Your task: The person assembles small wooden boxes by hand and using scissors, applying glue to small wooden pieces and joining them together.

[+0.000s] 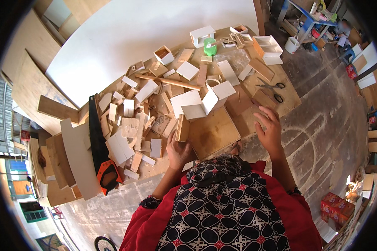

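Observation:
My left hand [178, 151] is closed around the lower end of a small plywood block [182, 128], held upright at the left edge of a square wooden board [215, 133]. My right hand [269, 129] is raised over the table's right front side, its fingers apart and nothing in them. Beyond the board stands a white angled piece [213, 97], touching or nearly touching it. A pair of black-handled scissors [273, 86] lies beyond my right hand, beside a brown sheet [240, 100].
Many wood offcuts [130, 108] cover the table's left half. A handsaw with an orange handle [108, 175] lies at the far left. Toward the back are a green plastic cup [210, 47] and an open white box [268, 47]. A person [343, 32] sits at the far right.

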A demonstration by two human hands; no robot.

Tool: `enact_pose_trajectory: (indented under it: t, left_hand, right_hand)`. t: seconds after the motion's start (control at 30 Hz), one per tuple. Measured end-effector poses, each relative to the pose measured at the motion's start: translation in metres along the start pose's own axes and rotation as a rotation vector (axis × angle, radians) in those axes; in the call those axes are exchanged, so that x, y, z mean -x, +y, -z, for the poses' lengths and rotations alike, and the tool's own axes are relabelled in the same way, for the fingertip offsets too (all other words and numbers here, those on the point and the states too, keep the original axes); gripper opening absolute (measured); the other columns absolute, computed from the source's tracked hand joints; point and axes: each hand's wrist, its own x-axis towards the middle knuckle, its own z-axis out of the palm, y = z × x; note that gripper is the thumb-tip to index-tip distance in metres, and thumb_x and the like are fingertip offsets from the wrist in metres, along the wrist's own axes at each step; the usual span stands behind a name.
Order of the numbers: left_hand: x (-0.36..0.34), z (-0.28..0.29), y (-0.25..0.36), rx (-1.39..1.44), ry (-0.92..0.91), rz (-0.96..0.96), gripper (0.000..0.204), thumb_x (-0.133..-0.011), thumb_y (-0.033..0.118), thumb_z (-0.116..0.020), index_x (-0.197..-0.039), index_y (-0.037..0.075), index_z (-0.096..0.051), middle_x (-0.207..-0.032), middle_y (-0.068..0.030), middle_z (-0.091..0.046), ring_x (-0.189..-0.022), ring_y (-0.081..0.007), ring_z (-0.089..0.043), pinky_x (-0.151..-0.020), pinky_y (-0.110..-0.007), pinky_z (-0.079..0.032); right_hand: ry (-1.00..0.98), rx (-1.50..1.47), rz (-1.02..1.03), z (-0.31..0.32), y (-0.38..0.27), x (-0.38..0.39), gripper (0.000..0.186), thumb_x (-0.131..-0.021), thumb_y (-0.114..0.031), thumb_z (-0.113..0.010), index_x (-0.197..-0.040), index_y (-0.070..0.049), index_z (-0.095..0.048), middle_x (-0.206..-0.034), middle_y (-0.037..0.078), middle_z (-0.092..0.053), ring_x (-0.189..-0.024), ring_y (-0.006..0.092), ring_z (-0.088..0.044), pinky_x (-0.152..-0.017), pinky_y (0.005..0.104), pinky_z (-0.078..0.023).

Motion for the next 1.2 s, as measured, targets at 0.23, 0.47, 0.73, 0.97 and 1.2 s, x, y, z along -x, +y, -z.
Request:
enact_pose_trajectory:
  t: [0.23,0.47,0.73,0.97,1.2]
  left_hand:
    - [-0.001,0.002,0.002,-0.035,-0.021,0.007,0.053,-0.072,0.009,-0.070,-0.122,-0.001,-0.054,-0.119,-0.0253,-0.056,-0.108,-0.0416,-0.055,-0.092,-0.043,-0.046]
    - [0.002,-0.001,-0.004,-0.044,-0.010,-0.016,0.053,-0.072,0.008,-0.070,-0.122,-0.002,-0.053,-0.118,-0.0258,-0.056,-0.109,-0.0427,-0.054,-0.093,-0.043,-0.045]
    - [-0.009,0.011,0.045,0.052,0.090,-0.113,0.068,-0.075,0.008,-0.069,-0.137,0.002,-0.041,-0.128,-0.0244,-0.049,-0.115,-0.0387,-0.052,-0.096,-0.043,-0.044]
    - [-0.021,0.037,0.063,-0.105,0.078,-0.311,0.067,-0.075,0.006,-0.070,-0.137,0.005,-0.044,-0.135,-0.0213,-0.045,-0.117,-0.0343,-0.052,-0.093,-0.040,-0.047]
    - [-0.028,0.044,0.076,-0.239,0.063,-0.412,0.059,-0.071,0.008,-0.073,-0.127,0.007,-0.054,-0.122,-0.0183,-0.055,-0.107,-0.0361,-0.056,-0.089,-0.042,-0.048]
  right_hand:
    - [-0.001,-0.008,0.011,-0.002,0.002,0.000,0.029,-0.075,-0.007,-0.065,-0.104,-0.003,-0.067,-0.119,0.013,-0.057,-0.115,0.0351,-0.049,-0.097,0.0442,-0.041]
    - [-0.005,-0.010,0.010,-0.004,0.003,0.000,0.028,-0.075,-0.007,-0.065,-0.103,-0.003,-0.067,-0.118,0.013,-0.057,-0.114,0.0355,-0.050,-0.096,0.0445,-0.041]
    - [-0.034,0.006,0.001,-0.011,0.006,0.004,0.027,-0.074,-0.007,-0.066,-0.101,-0.003,-0.067,-0.115,0.014,-0.058,-0.112,0.0350,-0.051,-0.095,0.0442,-0.042]
    - [-0.028,-0.005,0.000,-0.012,0.002,0.002,0.027,-0.075,-0.007,-0.066,-0.102,-0.003,-0.068,-0.117,0.013,-0.058,-0.113,0.0352,-0.051,-0.095,0.0441,-0.042]
    - [-0.042,0.012,0.015,-0.013,0.000,0.000,0.027,-0.075,-0.009,-0.066,-0.102,-0.004,-0.068,-0.117,0.013,-0.059,-0.113,0.0360,-0.052,-0.095,0.0445,-0.042]
